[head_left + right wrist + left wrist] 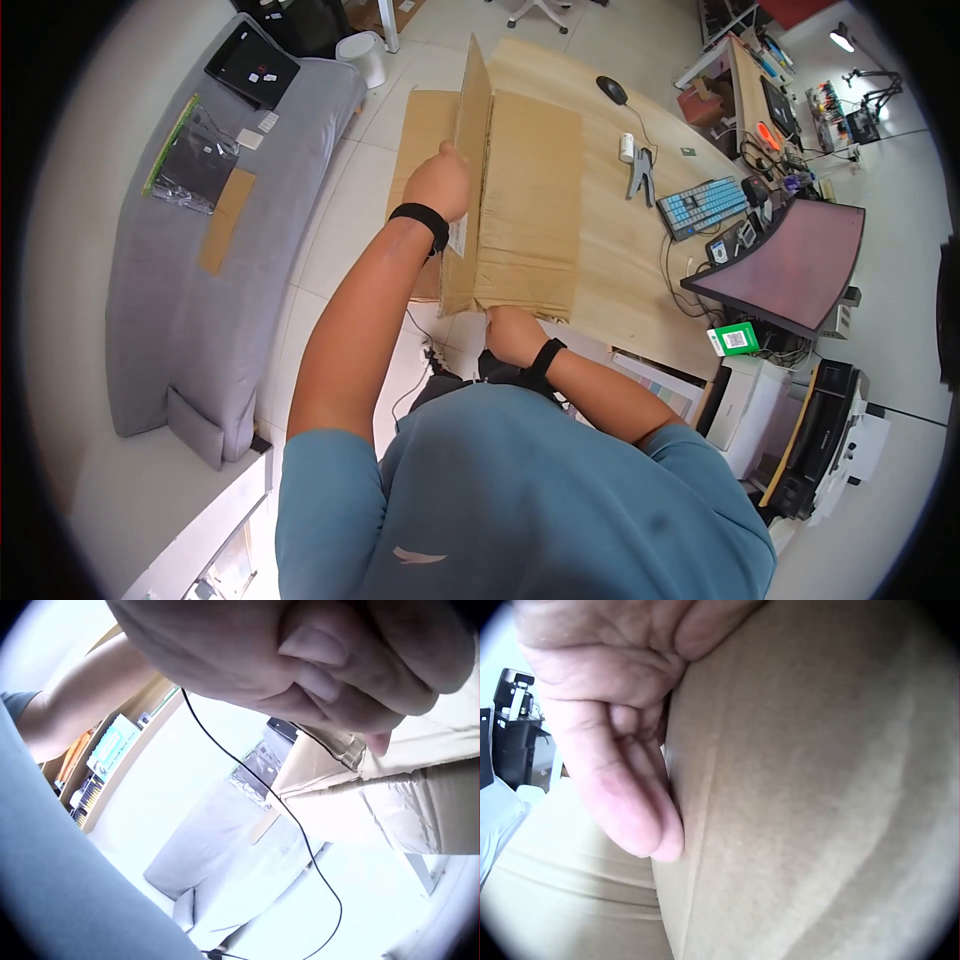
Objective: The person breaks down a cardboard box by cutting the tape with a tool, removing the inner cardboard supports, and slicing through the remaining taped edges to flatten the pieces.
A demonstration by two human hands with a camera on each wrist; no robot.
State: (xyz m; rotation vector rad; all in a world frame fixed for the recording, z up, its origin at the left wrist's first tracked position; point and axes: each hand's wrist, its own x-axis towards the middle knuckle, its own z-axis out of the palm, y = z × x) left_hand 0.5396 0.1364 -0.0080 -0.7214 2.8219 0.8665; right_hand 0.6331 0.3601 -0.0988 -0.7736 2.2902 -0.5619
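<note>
A brown cardboard box (530, 190) lies along the left edge of the wooden table, with one flap (473, 110) standing upright. My left hand (440, 185) grips that flap by its edge; in the left wrist view, its fingers (619, 802) reach down one face of the cardboard (795, 765). Down at the box's near end, my right hand (514, 336) pinches the creased corner. From the right wrist, curled fingers (352, 667) show close over this corner, and clear tape crosses the box's side (405, 814). Part of the right fingertips is hidden behind the hand.
On the table (620, 270) stand a keyboard (703, 207), a mouse (611, 90), a grey clamp (641, 176) and a monitor (790, 260). A grey sofa (270, 200) is to the left. A black cable (300, 825) hangs below the box.
</note>
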